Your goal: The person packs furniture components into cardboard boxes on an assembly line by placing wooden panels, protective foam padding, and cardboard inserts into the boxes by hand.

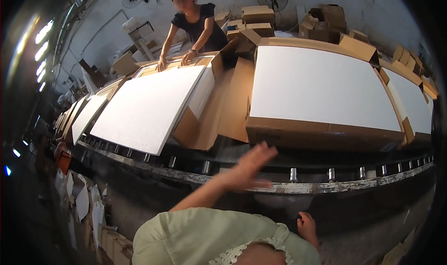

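My left hand (249,169) reaches over the near rail of the roller conveyor, fingers spread and nothing in it. Just beyond it stands an open cardboard box (321,131), its top filled by a white foam sheet (321,83). Low by my right side, away from the box, hangs my right hand (306,225) with its fingers curled; I see nothing in it. To the left, another white foam sheet (149,109) lies tilted over an open carton, its near edge over the rollers. A cardboard flap (237,99) stands between the two boxes.
Across the conveyor, a person (195,27) has both hands on the left carton's contents. More boxed panels line the conveyor (298,187) both ways. Stacked cartons (258,20) stand behind. Scrap cardboard and foam (98,209) lie on the floor at left.
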### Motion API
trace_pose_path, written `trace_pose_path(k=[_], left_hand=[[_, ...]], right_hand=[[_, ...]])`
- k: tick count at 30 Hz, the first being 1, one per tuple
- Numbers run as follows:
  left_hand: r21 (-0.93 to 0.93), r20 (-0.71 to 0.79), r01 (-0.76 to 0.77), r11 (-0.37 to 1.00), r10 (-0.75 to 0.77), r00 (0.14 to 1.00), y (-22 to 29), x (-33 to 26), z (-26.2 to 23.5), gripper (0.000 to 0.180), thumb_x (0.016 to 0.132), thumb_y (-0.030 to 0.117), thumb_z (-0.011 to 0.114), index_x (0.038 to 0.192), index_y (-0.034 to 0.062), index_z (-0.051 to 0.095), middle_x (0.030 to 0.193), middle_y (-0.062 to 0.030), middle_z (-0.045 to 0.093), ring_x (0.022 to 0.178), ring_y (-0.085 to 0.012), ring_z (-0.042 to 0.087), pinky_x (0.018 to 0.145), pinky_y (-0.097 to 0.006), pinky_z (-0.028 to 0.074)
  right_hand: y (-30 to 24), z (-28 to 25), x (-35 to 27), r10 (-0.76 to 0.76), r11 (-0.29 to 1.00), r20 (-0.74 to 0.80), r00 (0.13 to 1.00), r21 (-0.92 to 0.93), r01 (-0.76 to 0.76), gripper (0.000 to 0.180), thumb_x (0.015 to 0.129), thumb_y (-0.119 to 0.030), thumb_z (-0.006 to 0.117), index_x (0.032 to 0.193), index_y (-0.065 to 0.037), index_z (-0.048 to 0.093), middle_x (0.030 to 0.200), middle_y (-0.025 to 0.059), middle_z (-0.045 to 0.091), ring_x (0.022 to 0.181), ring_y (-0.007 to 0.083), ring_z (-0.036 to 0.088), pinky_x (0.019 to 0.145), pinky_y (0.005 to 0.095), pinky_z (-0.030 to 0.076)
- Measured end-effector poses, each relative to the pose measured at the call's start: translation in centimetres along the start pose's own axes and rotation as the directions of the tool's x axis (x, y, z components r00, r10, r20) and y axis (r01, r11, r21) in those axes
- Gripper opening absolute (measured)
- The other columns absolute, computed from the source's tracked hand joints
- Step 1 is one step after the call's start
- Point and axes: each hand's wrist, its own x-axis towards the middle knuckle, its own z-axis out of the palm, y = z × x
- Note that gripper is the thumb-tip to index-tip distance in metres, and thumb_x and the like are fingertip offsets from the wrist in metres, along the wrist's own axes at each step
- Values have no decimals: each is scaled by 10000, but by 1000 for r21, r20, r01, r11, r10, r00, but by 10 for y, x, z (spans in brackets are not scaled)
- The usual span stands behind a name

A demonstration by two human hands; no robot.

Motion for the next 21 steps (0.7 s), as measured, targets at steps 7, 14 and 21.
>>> trace_pose_path(k=[7, 14, 21], left_hand=[[150, -336, 894, 423, -828, 449, -197, -4, -243, 547, 913, 162, 445, 1439, 108, 306, 908, -169, 680, 659, -263, 666, 628, -394, 538], [340, -462, 849, 405, -714, 526, -262, -18, -271, 383, 866, 146, 451, 1232, 92, 552, 1030, -186, 676, 978, -344, 646, 825, -439, 501], [-101, -186, 507, 856, -517, 835, -205, 46, -129, 511, 880, 418, 599, 1246, 64, 561, 1134, -230, 628, 1055, -359, 609, 881, -408, 486]], right_hand=[[-65, -4, 45, -151, 988, -32, 988, -22, 150, 263, 829, -95, 587, 1079, -30, 632, 1078, 172, 634, 1005, 364, 598, 880, 397, 481], [-92, 3, 54, -215, 954, -11, 977, -218, 207, 258, 815, -99, 630, 1069, -59, 650, 967, 144, 657, 831, 324, 640, 732, 380, 515], [-163, -43, 78, -80, 990, -45, 996, -116, 75, 227, 832, -132, 634, 1036, -35, 657, 986, 162, 666, 890, 331, 640, 778, 386, 516]])
